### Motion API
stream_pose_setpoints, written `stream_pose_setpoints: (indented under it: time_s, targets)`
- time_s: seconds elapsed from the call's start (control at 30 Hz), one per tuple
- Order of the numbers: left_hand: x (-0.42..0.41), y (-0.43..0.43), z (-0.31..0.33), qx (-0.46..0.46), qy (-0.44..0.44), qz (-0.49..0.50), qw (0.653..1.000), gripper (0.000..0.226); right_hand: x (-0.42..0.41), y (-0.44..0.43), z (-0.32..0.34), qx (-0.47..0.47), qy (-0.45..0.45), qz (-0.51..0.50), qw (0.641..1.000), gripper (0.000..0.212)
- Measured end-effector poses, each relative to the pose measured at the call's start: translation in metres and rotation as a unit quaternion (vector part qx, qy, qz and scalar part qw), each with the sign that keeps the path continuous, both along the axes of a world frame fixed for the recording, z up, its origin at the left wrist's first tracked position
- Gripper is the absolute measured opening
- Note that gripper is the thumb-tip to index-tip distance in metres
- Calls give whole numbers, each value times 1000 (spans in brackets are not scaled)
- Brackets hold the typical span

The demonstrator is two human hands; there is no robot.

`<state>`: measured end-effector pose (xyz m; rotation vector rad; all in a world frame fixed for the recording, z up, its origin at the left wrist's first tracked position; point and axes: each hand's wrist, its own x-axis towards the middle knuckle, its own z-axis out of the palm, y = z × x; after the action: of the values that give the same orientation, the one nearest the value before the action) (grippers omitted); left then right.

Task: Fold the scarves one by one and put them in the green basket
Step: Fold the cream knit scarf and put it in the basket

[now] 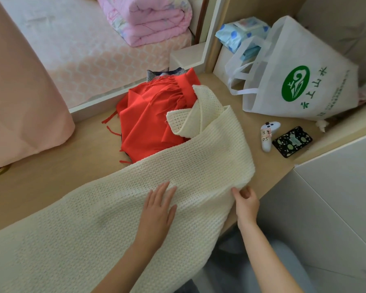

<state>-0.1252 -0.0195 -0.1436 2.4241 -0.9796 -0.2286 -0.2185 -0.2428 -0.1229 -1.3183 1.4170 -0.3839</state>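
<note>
A long cream knitted scarf (118,208) lies spread across the wooden ledge (51,176), its far end bunched on top of a red fringed scarf (148,119). A dark patterned cloth (156,74) peeks out behind the red one. My left hand (160,205) rests flat on the cream scarf with straight fingers. My right hand (245,203) pinches the scarf's right edge near the ledge's front. No green basket is in view.
A white bag with a green logo (294,77) stands at the right, with a blue dotted packet (239,32) behind it. A white controller (267,134) and a dark phone (292,141) lie near the ledge's right edge. A pink curtain (19,92) hangs at left.
</note>
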Motion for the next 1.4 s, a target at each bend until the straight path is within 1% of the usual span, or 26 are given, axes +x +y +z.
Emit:
stream_pose_setpoints:
  time_s: [0.07,0.13,0.2,0.27,0.3,0.37,0.4,0.43,0.5,0.57,0.6,0.67,0.7,0.73,0.8,0.87,0.9,0.97,1.0,1.07,1.13,1.2,1.23,1.3,1.33,1.4]
  targets:
    - [0,-23,12,-49,35,2,998,46,12,3,10,5,-62,-22,998,13]
    - [3,-46,33,-114,114,39,986,43,24,14,22,-84,-66,4,994,10]
    - [8,-70,55,-179,264,102,942,43,31,31,32,-192,-55,88,976,17]
    - [13,-94,68,-232,397,146,876,47,35,53,35,-224,-54,217,949,26]
    - [17,-104,70,-234,422,154,862,50,37,63,33,-220,-52,284,932,32]
    - [25,-116,64,-201,406,158,878,49,35,76,28,-215,-42,372,902,45]
    - [30,-118,57,-187,390,165,886,42,32,79,24,-207,-46,378,901,47]
    - [35,-119,51,-182,380,180,889,33,28,79,22,-190,-54,359,912,45]
    - [44,-117,42,-191,364,210,887,21,18,74,23,-132,-60,262,954,35]
    - [51,-113,41,-214,347,222,886,20,13,59,21,-60,-55,143,986,30]
    - [53,-112,42,-225,351,224,881,20,14,51,19,-16,-53,111,992,36]
    - [54,-111,49,-252,399,223,853,22,22,39,20,66,-49,116,990,49]
    - [53,-111,54,-263,434,218,834,22,28,35,22,107,-63,127,984,48]
    - [51,-112,58,-268,463,213,818,21,34,33,25,154,-89,128,976,37]
    - [51,-114,63,-271,485,212,804,21,43,30,34,256,-158,100,948,26]
    - [54,-116,68,-287,494,211,793,22,45,27,38,321,-199,66,924,27]
    - [56,-118,70,-293,497,213,788,22,44,26,40,327,-199,49,923,29]
    - [59,-120,70,-304,478,229,791,22,40,21,42,268,-179,-18,947,26]
    - [61,-121,70,-317,459,237,796,21,36,16,44,199,-169,-69,963,23]
    - [59,-124,70,-330,418,228,815,19,23,3,56,-15,-152,-138,979,17]
    - [52,-130,68,-297,374,186,859,12,9,-4,68,-243,-125,-103,956,10]
    - [41,-135,59,-211,307,117,921,14,1,-6,61,-355,-44,-12,934,7]
    - [35,-135,52,-166,251,74,951,21,1,-5,50,-358,9,55,932,11]
    - [27,-133,38,-114,148,13,982,32,-5,-2,23,-259,75,148,952,15]
    - [27,-131,35,-105,123,5,987,34,-7,-3,15,-189,66,136,970,18]
    - [31,-128,36,-105,103,15,989,33,-11,-11,8,-107,15,24,994,29]
